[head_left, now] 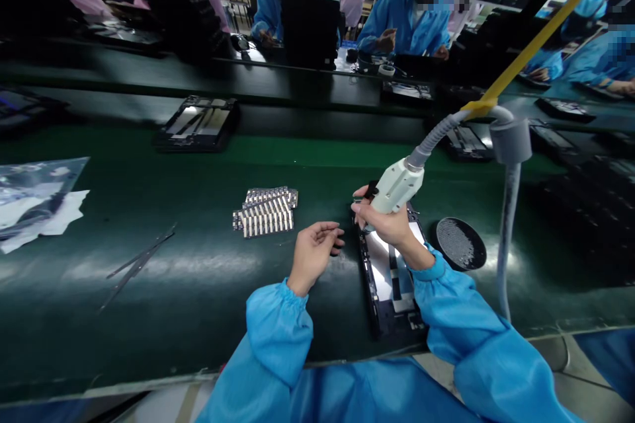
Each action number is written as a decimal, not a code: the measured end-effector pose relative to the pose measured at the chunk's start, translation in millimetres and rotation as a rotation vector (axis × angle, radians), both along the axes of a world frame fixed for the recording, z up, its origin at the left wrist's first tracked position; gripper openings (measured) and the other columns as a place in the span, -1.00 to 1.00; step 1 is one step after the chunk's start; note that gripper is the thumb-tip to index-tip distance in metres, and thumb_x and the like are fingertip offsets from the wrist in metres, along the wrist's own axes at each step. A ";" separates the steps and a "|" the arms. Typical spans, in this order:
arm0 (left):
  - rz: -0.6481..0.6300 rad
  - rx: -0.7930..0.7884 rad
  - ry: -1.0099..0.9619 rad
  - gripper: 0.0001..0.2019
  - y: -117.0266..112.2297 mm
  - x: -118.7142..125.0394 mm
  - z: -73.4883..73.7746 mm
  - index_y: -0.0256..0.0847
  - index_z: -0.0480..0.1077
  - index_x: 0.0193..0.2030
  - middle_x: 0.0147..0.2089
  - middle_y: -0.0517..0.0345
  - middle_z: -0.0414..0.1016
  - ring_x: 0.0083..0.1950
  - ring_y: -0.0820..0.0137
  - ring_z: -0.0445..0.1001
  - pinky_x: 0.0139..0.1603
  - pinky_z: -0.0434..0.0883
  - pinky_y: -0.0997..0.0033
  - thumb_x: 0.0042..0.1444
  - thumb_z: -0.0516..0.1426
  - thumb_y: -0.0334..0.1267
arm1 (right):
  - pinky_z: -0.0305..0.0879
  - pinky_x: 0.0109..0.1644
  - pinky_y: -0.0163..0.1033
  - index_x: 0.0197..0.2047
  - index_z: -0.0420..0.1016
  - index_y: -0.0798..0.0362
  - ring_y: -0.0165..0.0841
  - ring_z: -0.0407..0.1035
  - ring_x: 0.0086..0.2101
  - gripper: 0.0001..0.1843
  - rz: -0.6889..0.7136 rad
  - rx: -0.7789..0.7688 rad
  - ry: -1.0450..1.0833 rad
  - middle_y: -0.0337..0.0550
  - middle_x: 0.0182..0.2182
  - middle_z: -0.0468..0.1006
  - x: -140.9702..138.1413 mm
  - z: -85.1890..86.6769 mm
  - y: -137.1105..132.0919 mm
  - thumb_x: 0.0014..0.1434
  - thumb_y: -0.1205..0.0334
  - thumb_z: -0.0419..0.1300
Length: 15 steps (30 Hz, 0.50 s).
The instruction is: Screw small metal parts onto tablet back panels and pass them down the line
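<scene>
Right hand (391, 225) fingers (361, 211) wrap the screwdriver (397, 186) above the frame (391, 281).

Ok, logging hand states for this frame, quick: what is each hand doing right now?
Left hand: palm up, fingers loosely curled, holding nothing, resting on the green belt.
Right hand: closed on the powered screwdriver, over the device frame.

Green belt (149, 211) carries a frame (391, 277) at centre, strips (265, 213) at 10 o'clock, dish (460, 243) at 3, tweezers (139, 263) at 9.

Right hand (391, 225) grips screwdriver (397, 186) over frame (391, 291) — left hand (313, 254) rests beside.
</scene>
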State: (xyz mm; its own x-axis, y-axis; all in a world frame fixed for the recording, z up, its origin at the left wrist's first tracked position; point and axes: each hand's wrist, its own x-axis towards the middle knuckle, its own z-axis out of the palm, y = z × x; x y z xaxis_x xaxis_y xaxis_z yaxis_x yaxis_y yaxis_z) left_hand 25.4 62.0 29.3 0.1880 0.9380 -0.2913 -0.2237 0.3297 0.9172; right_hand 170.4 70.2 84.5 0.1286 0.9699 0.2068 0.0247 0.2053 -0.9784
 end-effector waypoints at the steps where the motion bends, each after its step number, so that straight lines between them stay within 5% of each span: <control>1: 0.001 0.003 -0.003 -0.73 -0.3 -0.1 -0.7 -0.34 0.44 -0.24 -0.35 0.04 0.57 -0.46 0.47 0.49 -0.51 0.43 0.53 -0.10 0.28 -0.26 | 0.32 -0.55 -0.27 -0.32 0.38 0.06 -0.46 0.29 -0.70 -0.76 0.009 -0.007 -0.017 -0.42 -0.72 0.36 -0.6 0.3 -1.0 -0.07 0.23 0.31; 15: -0.001 0.019 0.043 -0.80 -1.8 -1.6 -3.1 -0.34 0.51 -0.37 -0.34 -0.01 0.56 -0.43 0.43 0.49 -0.48 0.44 0.50 -0.16 0.27 -0.26 | 0.27 -0.51 -0.29 -0.21 0.32 0.06 -0.47 0.28 -0.66 -0.69 0.067 -0.048 -0.052 -0.43 -0.68 0.32 -3.0 -0.5 -5.6 -0.03 0.20 0.27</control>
